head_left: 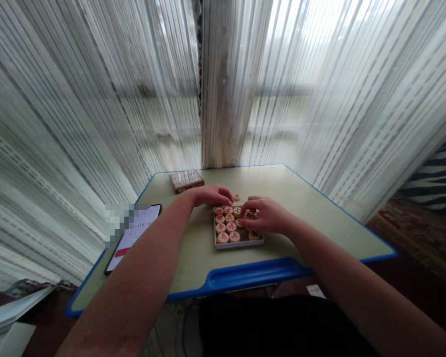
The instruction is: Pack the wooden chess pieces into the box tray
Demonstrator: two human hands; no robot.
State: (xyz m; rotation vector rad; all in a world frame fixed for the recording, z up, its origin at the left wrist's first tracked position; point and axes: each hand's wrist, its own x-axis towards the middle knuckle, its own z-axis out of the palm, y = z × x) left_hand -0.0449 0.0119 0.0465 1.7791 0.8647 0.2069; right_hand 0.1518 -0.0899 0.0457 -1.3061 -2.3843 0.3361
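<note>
A shallow white-rimmed box [240, 245] lies on the table, holding several round xiangqi pieces. Pieces with red characters, such as this one [223, 237], fill its left part; a darker-marked piece [254, 234] sits at the near right corner. My left hand [213, 195] is closed at the box's far left rim, fingers bent and together; its thumb is partly hidden. Over the right part of the box, my right hand [265, 214] curls its fingers and thumb around a xiangqi piece, hiding some others. One loose xiangqi piece [237, 197] lies just beyond the box, between both hands.
A phone [134, 238] showing a timer lies at the table's left edge, partly behind my left forearm. Toward the back left is a brown flat box [187, 180]. The pale table [305, 198] has a blue rim and a front tray [258, 272]. Sheer curtains hang behind.
</note>
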